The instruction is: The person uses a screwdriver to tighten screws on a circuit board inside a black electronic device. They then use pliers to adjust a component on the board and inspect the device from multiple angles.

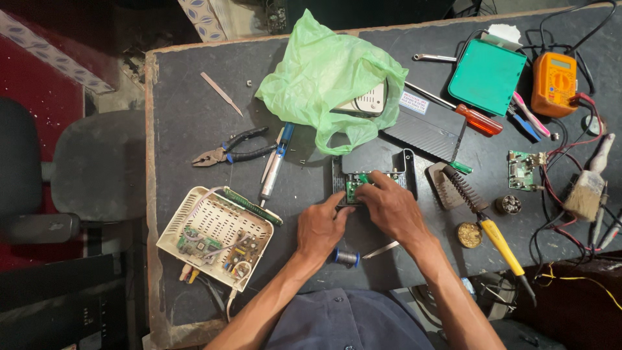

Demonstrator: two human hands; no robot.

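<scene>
Both hands on small green circuit board (pixel 356 186) in black plastic case (pixel 407 170).
Left hand (pixel 322 228) fingers curled, thumb touching board edge; right hand (pixel 391 206) fingertips pressed together on board; solder spool (pixel 346 257) near.

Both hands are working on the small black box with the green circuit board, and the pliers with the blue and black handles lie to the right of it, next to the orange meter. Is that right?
Not quite. The head view shows the pliers lying left of the black box, near the open cream casing, far from the orange meter. The rest holds: the left hand and right hand are both on the box with the green circuit board.
</scene>
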